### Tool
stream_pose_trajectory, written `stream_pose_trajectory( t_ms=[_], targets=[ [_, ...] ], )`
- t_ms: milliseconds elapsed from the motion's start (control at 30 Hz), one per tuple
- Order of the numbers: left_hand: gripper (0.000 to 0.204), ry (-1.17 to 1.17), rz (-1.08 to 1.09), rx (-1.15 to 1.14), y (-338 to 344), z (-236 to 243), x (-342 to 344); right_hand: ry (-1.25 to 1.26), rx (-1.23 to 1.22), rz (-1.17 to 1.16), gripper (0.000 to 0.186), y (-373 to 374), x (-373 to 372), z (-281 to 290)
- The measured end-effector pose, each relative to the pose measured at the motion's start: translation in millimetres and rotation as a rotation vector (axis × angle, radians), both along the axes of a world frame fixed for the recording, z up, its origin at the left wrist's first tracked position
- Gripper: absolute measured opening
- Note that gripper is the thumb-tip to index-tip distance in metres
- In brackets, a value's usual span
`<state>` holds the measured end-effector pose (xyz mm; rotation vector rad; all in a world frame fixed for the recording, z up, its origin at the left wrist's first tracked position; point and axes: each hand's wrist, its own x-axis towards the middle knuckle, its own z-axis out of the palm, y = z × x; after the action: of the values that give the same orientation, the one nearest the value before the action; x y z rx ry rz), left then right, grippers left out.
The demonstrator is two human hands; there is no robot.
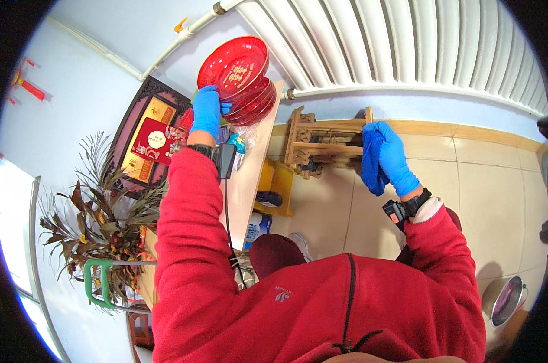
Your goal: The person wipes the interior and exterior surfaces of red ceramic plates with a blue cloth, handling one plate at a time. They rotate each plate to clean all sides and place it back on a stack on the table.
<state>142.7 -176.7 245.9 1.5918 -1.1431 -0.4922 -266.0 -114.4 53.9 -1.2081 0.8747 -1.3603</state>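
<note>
My left hand (207,112), in a blue glove, grips the near edge of a stack of red bowls (252,100). The top bowl (233,66) is tilted and shows gold lettering in its middle. The stack is at the far end of a pale table (254,193), beside clear plastic wrap and small packets. My right hand (389,158), also gloved in blue, is closed on a dark blue cloth (372,169) and hangs over the floor, just in front of a wooden rack (322,147).
A white radiator (401,45) lines the wall ahead. A yellow stool (280,199) stands beside the table. At left are a framed decoration (139,166), dried plants (92,230) and a green-handled object (95,281). A metal bucket (505,300) is at lower right.
</note>
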Motion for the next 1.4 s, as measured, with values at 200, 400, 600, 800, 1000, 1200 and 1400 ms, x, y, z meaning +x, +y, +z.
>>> stream_pose_trajectory(
  t_ms=[200, 400, 600, 800, 1000, 1200, 1400],
  targets=[
    [0.029, -0.089, 0.100, 0.135, -35.7, -46.3, 41.6, 0.066, -0.010, 0.011, 0.031, -2.0, 7.7, -3.0],
    [0.033, 0.176, 0.152, 0.229, -33.8, -62.8, 48.4, 0.006, 0.010, 0.067, 0.024, -1.2, 8.4, -5.9],
    [0.042, -0.288, 0.042, 0.143, -12.9, -49.7, 50.3, -0.021, 0.042, 0.058, 0.025, -3.9, 12.0, -11.0],
    [0.041, -0.184, 0.027, 0.213, 62.0, -4.7, 50.2, 0.191, 0.002, -0.023, 0.033, -3.9, 7.2, -15.3],
    [0.035, -0.360, 0.142, 0.138, 194.7, 48.4, 103.8, -0.041, 0.185, 0.063, 0.025, 1.0, -13.3, -12.8],
    [0.043, -0.873, 0.010, 0.459, 297.1, 1.6, 127.7, -0.134, 0.092, 0.021, 0.028, -0.7, -16.5, -14.2],
    [0.039, -1.294, -0.131, 0.719, 316.9, -69.0, 133.1, 0.099, 0.036, 0.026, 0.030, 15.3, -9.7, -2.8]
  ],
)
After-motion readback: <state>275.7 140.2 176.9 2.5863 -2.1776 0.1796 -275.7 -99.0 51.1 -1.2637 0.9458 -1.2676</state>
